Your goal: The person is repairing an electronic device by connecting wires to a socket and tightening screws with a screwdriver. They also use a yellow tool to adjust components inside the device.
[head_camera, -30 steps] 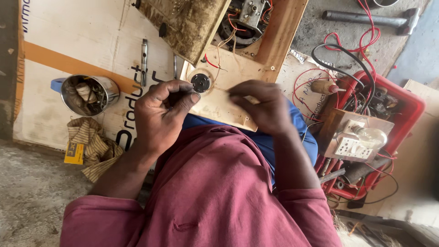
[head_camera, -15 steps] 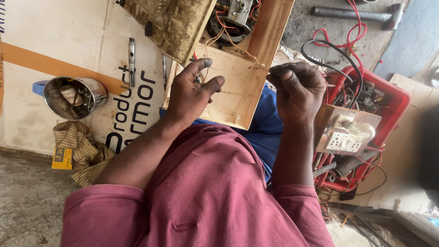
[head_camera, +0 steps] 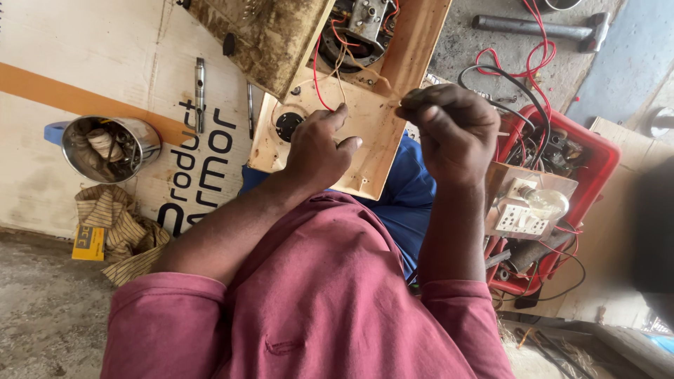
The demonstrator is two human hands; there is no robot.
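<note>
A pale wooden board (head_camera: 365,158) lies across my lap, with a round black fitting (head_camera: 286,125) set in it. Behind it sits a motor-like part (head_camera: 361,24) with red and pale wires. My left hand (head_camera: 316,151) rests on the board just right of the black fitting, and its curled fingertips pinch the end of a red wire (head_camera: 316,77). My right hand (head_camera: 449,133) is raised over the board's right edge, with thumb and fingers pinched on a thin pale wire (head_camera: 372,81) that runs back toward the motor part.
A red crate (head_camera: 597,158) of cables stands at the right, with a socket board and bulb (head_camera: 533,203) on it. A steel cup (head_camera: 105,147) of bits, a striped cloth (head_camera: 119,231) and two slim tools (head_camera: 200,91) lie on cardboard at the left. A hammer (head_camera: 540,27) lies beyond.
Both hands were together at the black fitting. My right hand has drawn away to the right with the thin wire, and my left hand has shifted to the fitting's right.
</note>
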